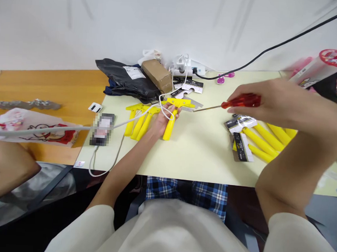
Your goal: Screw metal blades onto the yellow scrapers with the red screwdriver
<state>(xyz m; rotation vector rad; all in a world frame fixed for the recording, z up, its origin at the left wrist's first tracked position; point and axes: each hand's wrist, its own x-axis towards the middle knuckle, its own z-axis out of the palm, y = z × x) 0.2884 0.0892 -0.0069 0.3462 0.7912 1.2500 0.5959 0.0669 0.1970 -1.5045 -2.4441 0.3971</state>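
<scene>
My left hand (160,122) is closed around a yellow scraper (169,130) with a T-shaped head, two screws showing on it. A loose-looking metal blade (197,104) lies just behind its head; whether they touch is unclear. In my right hand (289,106), raised to the right, is a screwdriver (241,101) with a red handle. Its shaft points left, the tip near the scraper's head but apart from the screws. Several more yellow scrapers (146,121) lie left of my left hand, partly hidden by it and by a white cable (129,119).
Several yellow handles (263,137) with black-and-white cards (243,147) lie at right. Behind are card packs (192,86), a cardboard box (157,75), a black plastic bag (121,77) and plugged-in chargers (186,68). A phone (102,129) sits left. Another person's arm (9,162) rests far left.
</scene>
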